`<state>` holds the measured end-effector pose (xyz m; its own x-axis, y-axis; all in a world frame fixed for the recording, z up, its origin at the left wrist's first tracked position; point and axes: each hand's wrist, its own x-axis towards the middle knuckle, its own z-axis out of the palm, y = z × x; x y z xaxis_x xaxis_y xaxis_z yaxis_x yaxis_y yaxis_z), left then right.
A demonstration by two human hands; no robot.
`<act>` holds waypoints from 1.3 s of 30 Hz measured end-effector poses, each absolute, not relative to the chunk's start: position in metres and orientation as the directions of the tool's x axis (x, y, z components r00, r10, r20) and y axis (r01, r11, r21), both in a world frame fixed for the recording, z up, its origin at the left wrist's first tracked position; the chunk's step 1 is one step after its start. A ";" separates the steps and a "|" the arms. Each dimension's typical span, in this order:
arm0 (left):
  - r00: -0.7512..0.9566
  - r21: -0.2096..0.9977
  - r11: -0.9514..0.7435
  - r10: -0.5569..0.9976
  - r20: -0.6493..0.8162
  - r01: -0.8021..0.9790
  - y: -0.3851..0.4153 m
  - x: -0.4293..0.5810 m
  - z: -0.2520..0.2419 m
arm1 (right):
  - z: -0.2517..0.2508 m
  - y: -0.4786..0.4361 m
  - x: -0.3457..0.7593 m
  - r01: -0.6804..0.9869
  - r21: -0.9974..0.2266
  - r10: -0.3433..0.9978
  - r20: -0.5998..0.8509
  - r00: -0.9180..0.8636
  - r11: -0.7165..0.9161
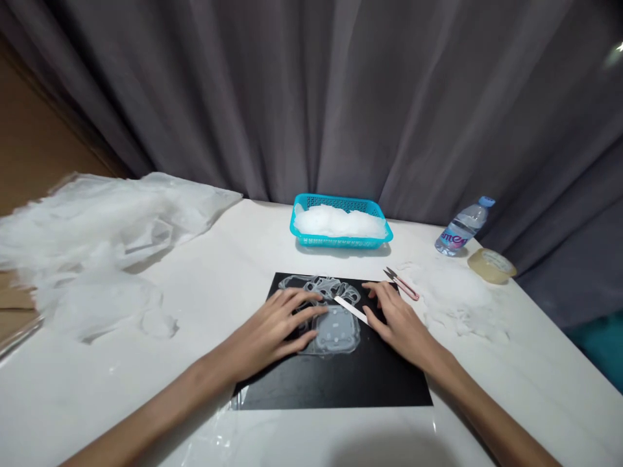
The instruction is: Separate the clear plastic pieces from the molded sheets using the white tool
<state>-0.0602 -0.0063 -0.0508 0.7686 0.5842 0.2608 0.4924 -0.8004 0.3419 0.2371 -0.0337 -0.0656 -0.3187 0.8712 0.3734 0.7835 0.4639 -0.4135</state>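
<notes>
My left hand [287,321] lies with fingers spread over the left side of a clear, rounded-square plastic piece [337,331] with small raised marks. Its upper fingers reach toward a tangle of translucent looped plastic strips [331,285]. A thin white strip [351,310] slants across the top of the plastic piece and ends by my right thumb; I cannot tell whether they touch. My right hand [396,318] rests at the right, thumb and fingers apart, holding nothing visible. All this is on a black mat [335,386].
Behind the mat stands a blue basket [341,242] of white fluffy material [335,222]. Pink-handled snips [403,284], white fluff [457,295], a water bottle [463,228] and a tape roll [491,266] are at right. A white plastic bag and fluff pile [107,220] covers the left.
</notes>
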 end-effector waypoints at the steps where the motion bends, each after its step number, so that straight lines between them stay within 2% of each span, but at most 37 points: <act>1: 0.770 0.329 -0.811 0.573 0.281 0.484 -0.006 -0.060 -0.050 | -0.067 -0.038 0.237 0.788 -0.419 0.881 0.345 -0.322 0.452; 6: 0.834 0.254 -0.895 0.436 0.337 0.366 -0.018 -0.049 -0.047 | -0.061 -0.044 0.239 0.776 -0.465 0.904 0.257 -0.342 0.426; 10: 0.873 0.183 -0.942 0.331 0.357 0.282 -0.030 -0.039 -0.047 | -0.047 -0.048 0.248 0.727 -0.511 0.876 0.121 -0.467 0.458; 13: 0.889 0.143 -0.945 0.326 0.322 0.295 -0.033 -0.038 -0.047 | -0.035 -0.056 0.256 0.727 -0.555 0.863 -0.033 -0.504 0.404; 15: 0.907 0.139 -0.943 0.330 0.262 0.303 -0.033 -0.040 -0.047 | -0.028 -0.059 0.260 0.694 -0.609 0.843 -0.076 -0.532 0.383; 19: 0.921 0.181 -0.935 0.339 0.193 0.306 -0.033 -0.042 -0.043 | -0.018 -0.061 0.264 0.560 -0.739 0.811 -0.030 -0.584 0.376; 22: 0.919 0.232 -0.921 0.355 0.171 0.312 -0.033 -0.045 -0.040 | -0.015 -0.059 0.264 0.511 -0.771 0.814 0.016 -0.581 0.380; 26: 0.914 0.293 -0.902 0.373 0.161 0.316 -0.034 -0.047 -0.037 | -0.022 -0.058 0.262 0.585 -0.661 0.837 0.123 -0.533 0.470; 29: 0.913 0.252 -0.902 0.388 0.126 0.349 -0.038 -0.045 -0.039 | -0.028 -0.059 0.257 0.619 -0.589 0.839 0.218 -0.498 0.520; 34: 0.898 0.177 -0.899 0.424 0.122 0.401 -0.044 -0.037 -0.049 | -0.030 -0.061 0.251 0.494 -0.745 0.842 0.166 -0.514 0.448; 39: 0.899 0.200 -0.898 0.420 0.124 0.392 -0.043 -0.037 -0.049 | -0.036 -0.060 0.246 0.393 -0.843 0.890 0.194 -0.413 0.367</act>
